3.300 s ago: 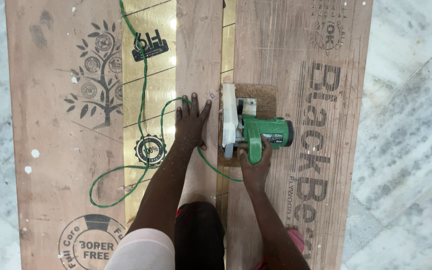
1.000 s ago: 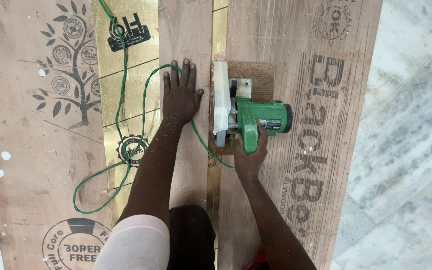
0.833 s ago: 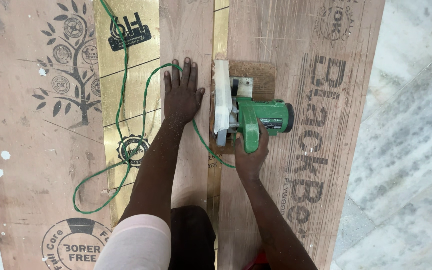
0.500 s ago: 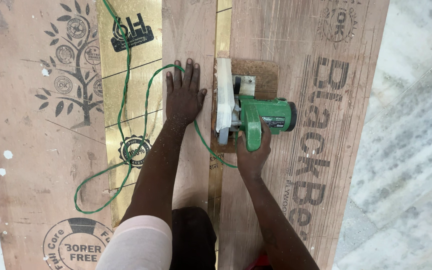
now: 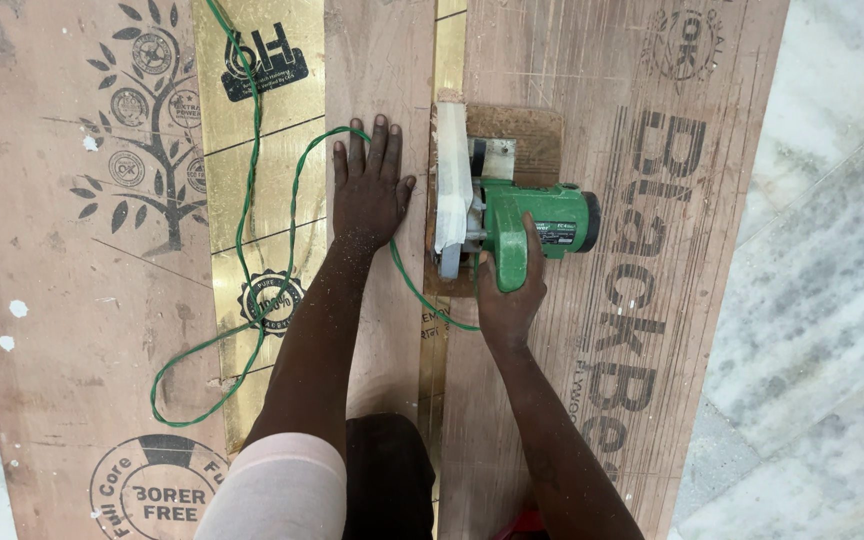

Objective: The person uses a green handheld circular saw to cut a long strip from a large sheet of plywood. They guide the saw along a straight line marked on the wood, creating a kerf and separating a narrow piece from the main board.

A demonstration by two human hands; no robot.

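My right hand [image 5: 508, 300] grips the handle of a green circular saw [image 5: 522, 225]. The saw sits on a wide plywood sheet [image 5: 652, 300], with its white blade guard [image 5: 452, 185] along the cut line. My left hand [image 5: 370, 188] lies flat, fingers spread, on a narrow plywood strip [image 5: 382, 60] just left of the saw. A green power cord [image 5: 252, 200] runs from the saw, passes under my left wrist and loops to the left.
A large plywood sheet with a printed tree emblem [image 5: 72, 250] lies at the left over a gold-coloured surface [image 5: 257, 110]. Grey marble floor [image 5: 832, 280] lies on the right. My knee in dark cloth [image 5: 387, 480] is at the bottom.
The saw and my right hand have moved a little forward along the cut. My left hand has stayed flat on the strip beside it.
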